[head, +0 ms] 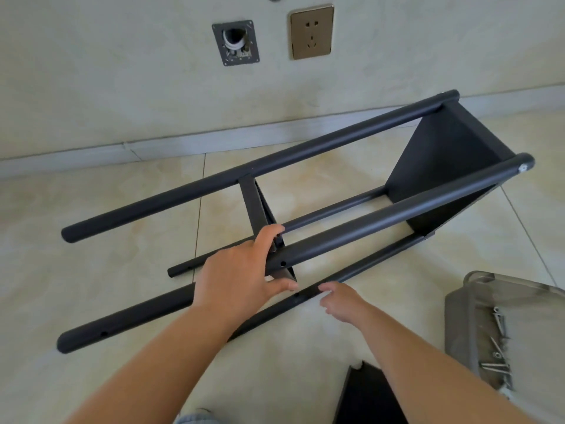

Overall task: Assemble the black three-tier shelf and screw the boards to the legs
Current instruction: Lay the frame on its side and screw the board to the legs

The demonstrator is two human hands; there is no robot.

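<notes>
Right, the shelf frame (305, 191) lies on its side on the tiled floor (122, 209), running from lower left to upper right of the frame. One end board (443, 160) is already fixed btw the legs at upper right; a second board (260, 206) sits mid-frame, edge-on, btw the legs.

Left hand (241, 270) is at centre, fingers curled over the mid board's near edge w/ the thumb reaching under toward the front leg (382, 215), so it's grasping that board. Right hand (339, 298) hovers just beside the lowest leg (137, 316), fingers loosely bent, holding nothing; can't tell if the fingertips touch it.

Handling, as a guess: tubes look like rigid painted metal, smooth and round, so prob. a bit slippery and prone to rolling; boards thin, stiff, light-ish. W/ only one end fixed the free leg ends at left will likely splay or flex. Best hold is near a joint, board edge + leg together, close to the screw holes (283, 263).

Screws (496, 367) wait in a grey tray (458, 316) at lower right.
</notes>
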